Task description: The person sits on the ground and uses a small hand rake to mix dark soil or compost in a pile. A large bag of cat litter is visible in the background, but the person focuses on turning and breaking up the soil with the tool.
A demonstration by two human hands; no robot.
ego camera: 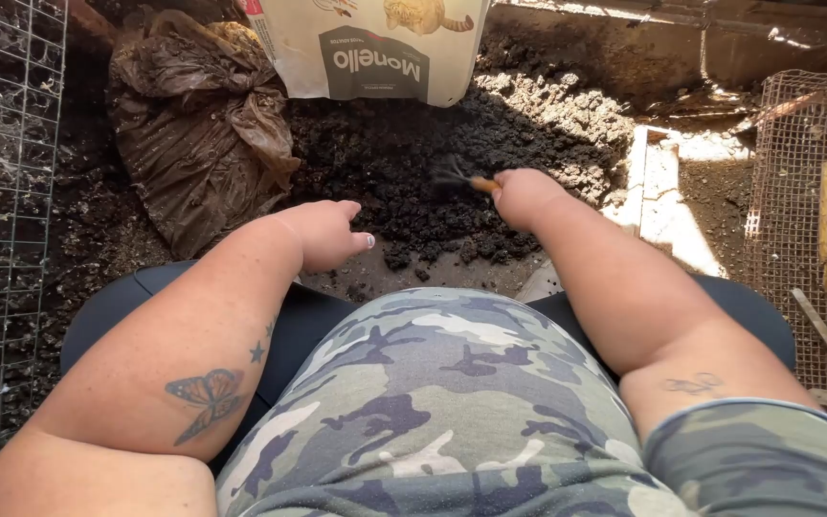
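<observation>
Head view. The right hand (525, 196), arm extended forward, is closed around the orange handle of a small hand rake (461, 177), whose dark tines rest on the heap of dark soil (404, 153) ahead of the knees. The left hand (325, 233), forearm angled inward, is loosely curled and holds nothing, hovering just above the soil's near edge. Surroundings: a crumpled brown plastic bag (193, 124) at left, a white printed sack (370, 48) at top, 2 wire mesh panels, one at left (2, 191) and one at right (796, 191), and sunlit ground.
</observation>
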